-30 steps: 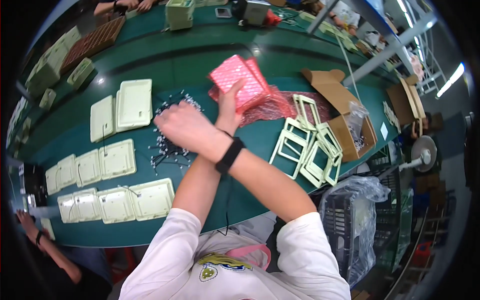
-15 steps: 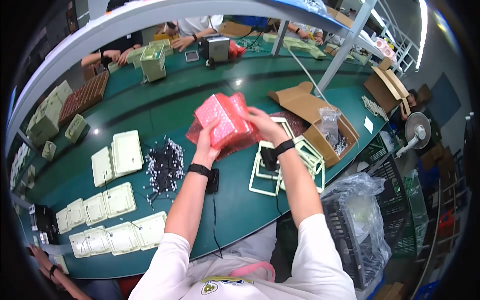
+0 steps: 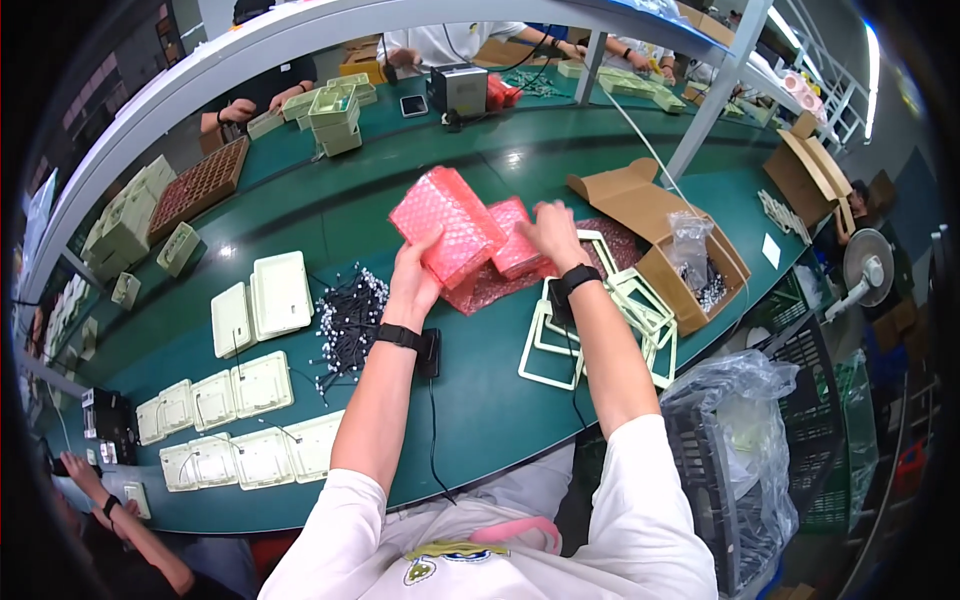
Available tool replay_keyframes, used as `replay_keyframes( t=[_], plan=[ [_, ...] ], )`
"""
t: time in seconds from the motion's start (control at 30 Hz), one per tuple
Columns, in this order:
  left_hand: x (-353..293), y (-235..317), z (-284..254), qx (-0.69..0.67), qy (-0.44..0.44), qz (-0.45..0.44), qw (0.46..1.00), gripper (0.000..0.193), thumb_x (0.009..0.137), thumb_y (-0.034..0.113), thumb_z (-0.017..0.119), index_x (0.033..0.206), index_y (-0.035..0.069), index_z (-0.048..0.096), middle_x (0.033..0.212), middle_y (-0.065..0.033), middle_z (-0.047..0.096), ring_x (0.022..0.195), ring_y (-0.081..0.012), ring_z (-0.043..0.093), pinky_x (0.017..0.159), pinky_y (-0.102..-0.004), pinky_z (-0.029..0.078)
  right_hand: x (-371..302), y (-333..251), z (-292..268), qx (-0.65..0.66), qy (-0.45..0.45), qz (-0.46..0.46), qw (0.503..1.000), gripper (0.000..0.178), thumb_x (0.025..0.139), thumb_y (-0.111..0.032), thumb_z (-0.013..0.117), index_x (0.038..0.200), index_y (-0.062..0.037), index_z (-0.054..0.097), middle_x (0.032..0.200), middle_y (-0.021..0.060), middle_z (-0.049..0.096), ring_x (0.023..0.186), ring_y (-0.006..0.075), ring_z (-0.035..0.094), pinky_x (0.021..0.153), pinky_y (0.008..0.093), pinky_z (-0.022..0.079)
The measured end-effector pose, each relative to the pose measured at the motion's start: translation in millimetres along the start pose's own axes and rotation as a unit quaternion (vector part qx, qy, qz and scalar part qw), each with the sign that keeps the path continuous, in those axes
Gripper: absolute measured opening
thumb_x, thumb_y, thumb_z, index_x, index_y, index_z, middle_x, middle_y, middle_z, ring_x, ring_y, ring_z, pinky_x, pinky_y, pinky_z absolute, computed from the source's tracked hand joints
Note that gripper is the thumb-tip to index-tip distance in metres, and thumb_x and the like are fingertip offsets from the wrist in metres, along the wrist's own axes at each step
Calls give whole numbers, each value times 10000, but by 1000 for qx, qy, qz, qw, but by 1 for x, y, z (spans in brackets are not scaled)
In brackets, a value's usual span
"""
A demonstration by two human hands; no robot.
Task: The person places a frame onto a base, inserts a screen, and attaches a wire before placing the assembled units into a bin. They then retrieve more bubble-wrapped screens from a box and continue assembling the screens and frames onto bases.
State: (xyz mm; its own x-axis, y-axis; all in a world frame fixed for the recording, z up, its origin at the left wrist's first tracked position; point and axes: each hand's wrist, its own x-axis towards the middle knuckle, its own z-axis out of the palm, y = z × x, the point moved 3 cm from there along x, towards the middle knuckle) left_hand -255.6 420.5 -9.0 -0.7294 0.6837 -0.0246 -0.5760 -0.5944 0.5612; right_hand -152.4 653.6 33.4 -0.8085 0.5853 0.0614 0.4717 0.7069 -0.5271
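A red bubble-wrapped packet (image 3: 448,222) is tilted up above the green table, gripped along its lower edge by my left hand (image 3: 412,275). Beside it, a smaller red bubble-wrapped part (image 3: 512,240) reaches to the right. My right hand (image 3: 555,238) has its fingers curled at the right edge of that part; the fingertips are slightly blurred. More dark red bubble wrap (image 3: 470,292) spreads beneath the packet. What is inside the wrap cannot be made out.
Pale green frames (image 3: 545,350) lie to the right, near an open cardboard box (image 3: 690,280). A heap of black cables (image 3: 352,315) and rows of pale green covers (image 3: 262,385) are to the left. A crate with clear plastic (image 3: 735,430) stands lower right. Other people work across the table.
The wrapped bundle has opened out into a larger packet and a smaller part at its right. My right hand has moved to that part's outer edge. The whole view has shifted slightly.
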Motion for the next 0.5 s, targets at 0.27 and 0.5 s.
replay_keyframes(
  t=[0.27,0.5],
  plan=[
    [-66,0,30,-54,-82,-36,994,408,1043,192,676,1388,-1,578,1326,-129,692,1212,-245,687,1068,-427,563,-163,-119,-36,404,-81,-243,878,701,1029,-286,722,1591,-1,415,1459,115,608,1310,225,625,1094,403,521],
    [-149,-20,42,183,-52,46,981,421,1111,254,615,1434,-13,572,1330,-95,696,1177,-167,674,1043,-361,545,-223,-58,13,736,-77,-27,672,665,1006,-144,723,1569,-6,398,1421,128,620,1262,183,645,1065,375,546]
  ],
)
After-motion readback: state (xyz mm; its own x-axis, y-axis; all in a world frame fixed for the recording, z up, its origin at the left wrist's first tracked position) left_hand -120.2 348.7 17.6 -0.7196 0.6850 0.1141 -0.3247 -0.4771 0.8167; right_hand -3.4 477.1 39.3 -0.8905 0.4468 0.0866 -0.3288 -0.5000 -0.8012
